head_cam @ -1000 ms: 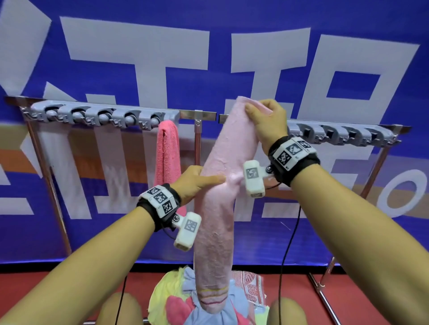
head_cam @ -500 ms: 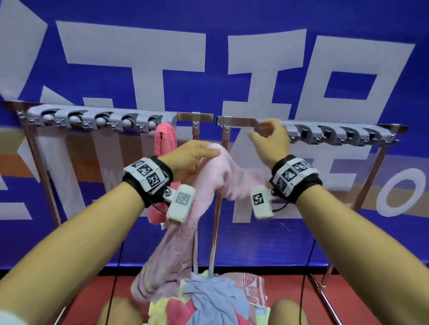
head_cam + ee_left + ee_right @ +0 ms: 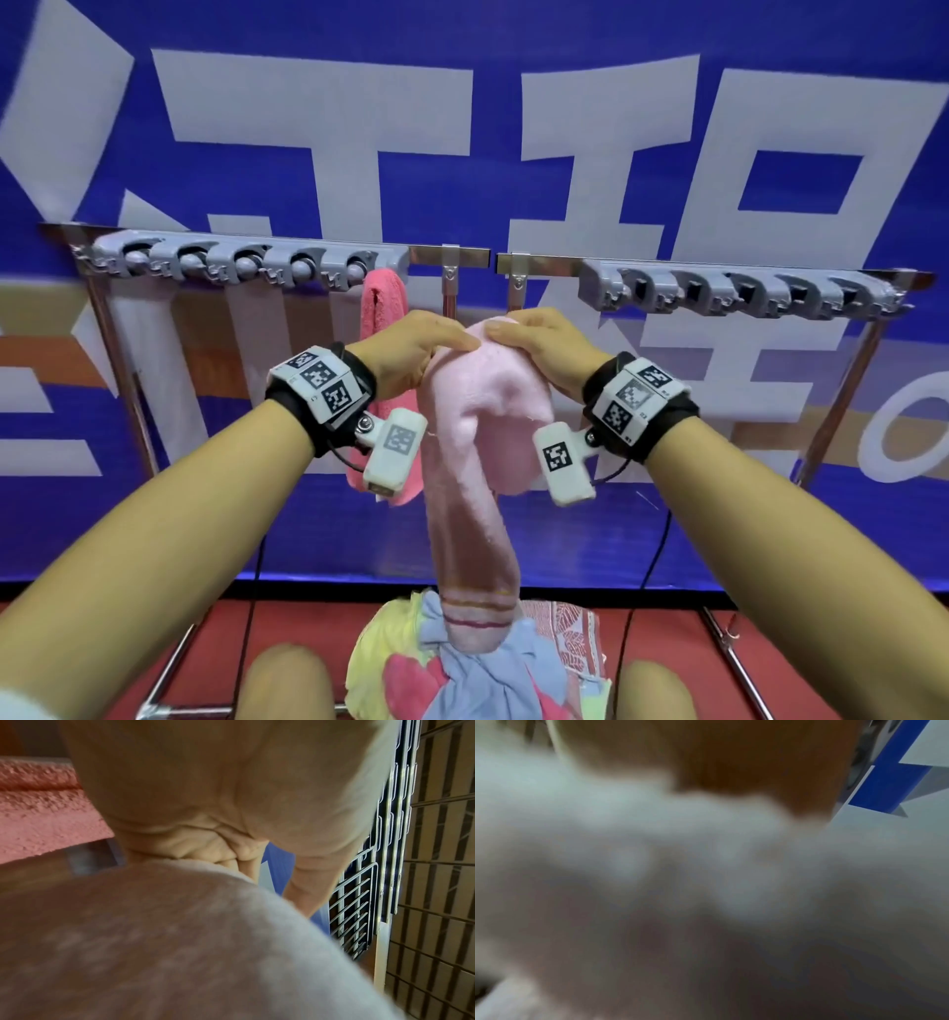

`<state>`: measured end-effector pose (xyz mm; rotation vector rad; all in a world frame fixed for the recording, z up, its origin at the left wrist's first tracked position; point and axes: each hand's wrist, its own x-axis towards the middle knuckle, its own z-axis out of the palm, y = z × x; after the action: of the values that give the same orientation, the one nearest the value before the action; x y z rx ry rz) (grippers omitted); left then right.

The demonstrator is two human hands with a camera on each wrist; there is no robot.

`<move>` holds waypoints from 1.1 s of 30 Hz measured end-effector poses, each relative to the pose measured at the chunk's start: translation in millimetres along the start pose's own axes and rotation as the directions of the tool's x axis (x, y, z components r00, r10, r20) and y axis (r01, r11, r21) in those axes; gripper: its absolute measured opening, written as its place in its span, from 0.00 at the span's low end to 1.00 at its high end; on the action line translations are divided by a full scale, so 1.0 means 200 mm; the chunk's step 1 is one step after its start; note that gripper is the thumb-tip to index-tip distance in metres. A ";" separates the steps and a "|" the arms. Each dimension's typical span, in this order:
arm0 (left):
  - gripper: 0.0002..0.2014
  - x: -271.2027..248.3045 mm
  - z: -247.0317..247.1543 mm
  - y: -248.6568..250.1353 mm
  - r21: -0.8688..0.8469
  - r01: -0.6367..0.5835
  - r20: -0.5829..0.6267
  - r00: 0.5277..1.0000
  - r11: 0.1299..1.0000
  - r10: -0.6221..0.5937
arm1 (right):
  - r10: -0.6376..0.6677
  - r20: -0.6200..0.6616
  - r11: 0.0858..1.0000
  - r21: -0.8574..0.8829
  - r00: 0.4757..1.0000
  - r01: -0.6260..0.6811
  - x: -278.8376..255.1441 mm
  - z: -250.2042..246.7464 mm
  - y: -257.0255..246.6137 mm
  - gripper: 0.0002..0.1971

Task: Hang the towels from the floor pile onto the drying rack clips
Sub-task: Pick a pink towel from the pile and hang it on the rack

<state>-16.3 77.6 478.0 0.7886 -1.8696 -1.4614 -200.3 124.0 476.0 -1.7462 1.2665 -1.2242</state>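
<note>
A pale pink towel (image 3: 472, 493) hangs long between my two hands, below the rack's rail (image 3: 462, 255). My left hand (image 3: 411, 354) grips its top from the left, and my right hand (image 3: 539, 344) grips the same bunched top from the right. Its striped lower end touches the floor pile of towels (image 3: 493, 668). A coral towel (image 3: 382, 313) hangs from the last clip of the left clip bar (image 3: 241, 262). The right clip bar (image 3: 739, 290) holds nothing. Close up, the pale towel (image 3: 180, 943) fills the left wrist view, and the towel (image 3: 680, 882) blurs the right wrist view.
The rack stands before a blue banner (image 3: 462, 128) with white characters. Metal legs (image 3: 837, 395) slope down at both sides onto a red floor (image 3: 287, 622). My knees (image 3: 287, 683) frame the pile. Wrist-camera cables (image 3: 652, 555) hang from both wrists.
A second ago my right hand held the towel's end up at the rail; the towel then came away and sagged. Now both hands hold its bunched top together, lower than the rail.
</note>
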 end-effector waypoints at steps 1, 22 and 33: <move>0.12 0.00 0.00 -0.01 -0.008 0.012 0.010 1.000 1.000 -0.012 | -0.007 -0.027 1.000 0.004 1.000 0.007 0.00 -0.01 0.00 0.16; 0.04 0.05 0.05 0.04 -0.078 -0.026 0.014 1.000 0.997 0.027 | 0.194 -0.003 0.976 0.105 0.981 -0.193 -0.01 0.06 -0.02 0.28; 0.10 -0.03 -0.15 -0.03 -0.091 -0.044 -0.104 0.994 0.995 0.035 | 0.247 0.184 0.902 0.315 0.951 -0.295 0.04 0.07 -0.05 0.20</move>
<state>11.0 62.3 476.4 0.7634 -1.7187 -1.4447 -182.9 119.5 482.2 -1.3308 1.0973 -1.0635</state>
